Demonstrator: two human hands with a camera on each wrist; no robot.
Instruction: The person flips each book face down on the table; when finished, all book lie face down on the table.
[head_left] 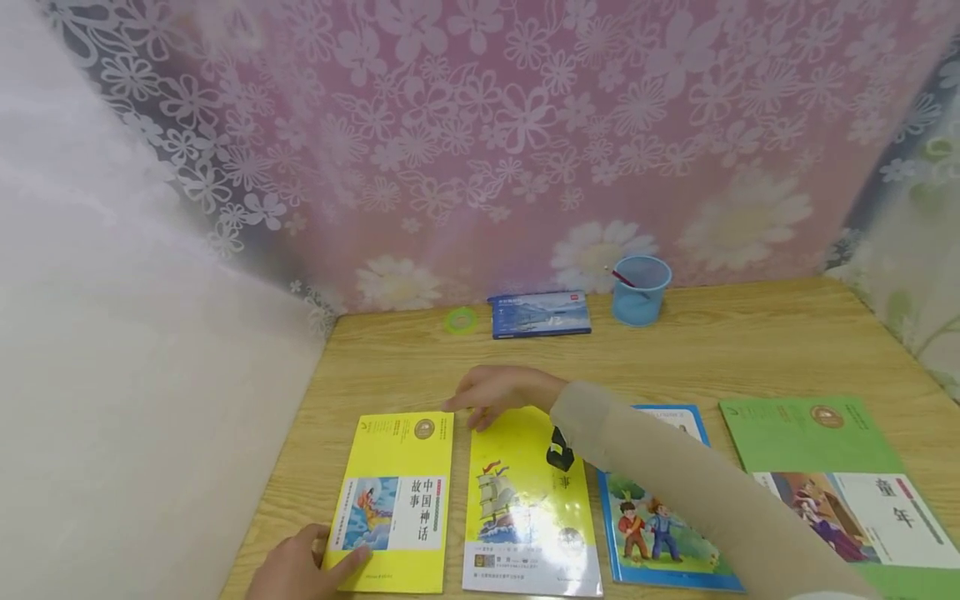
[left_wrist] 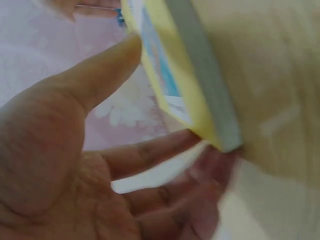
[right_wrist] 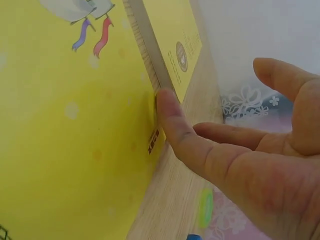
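Note:
My left hand [head_left: 300, 568] holds the lower left corner of a yellow paperback book [head_left: 397, 446], thumb on its cover and fingers at its edge. The left wrist view shows this book [left_wrist: 202, 95] from its side, with the fingertips at its corner. My right hand [head_left: 504, 392] reaches over the top of a second yellow book with a sailing ship [head_left: 517, 492], its fingers toward the gap between both books. In the right wrist view an extended finger [right_wrist: 175, 117] touches or nearly touches the ship book's [right_wrist: 65, 125] top corner; nothing is gripped there.
A blue-bordered book [head_left: 630, 567] lies partly under the right forearm, with a green book [head_left: 817, 433] farther right. Along the back stand or lie a green tape roll [head_left: 461, 321], a blue box [head_left: 540, 315] and a blue pen cup [head_left: 640, 300]. Patterned cloth rises behind the wooden table [head_left: 750, 342].

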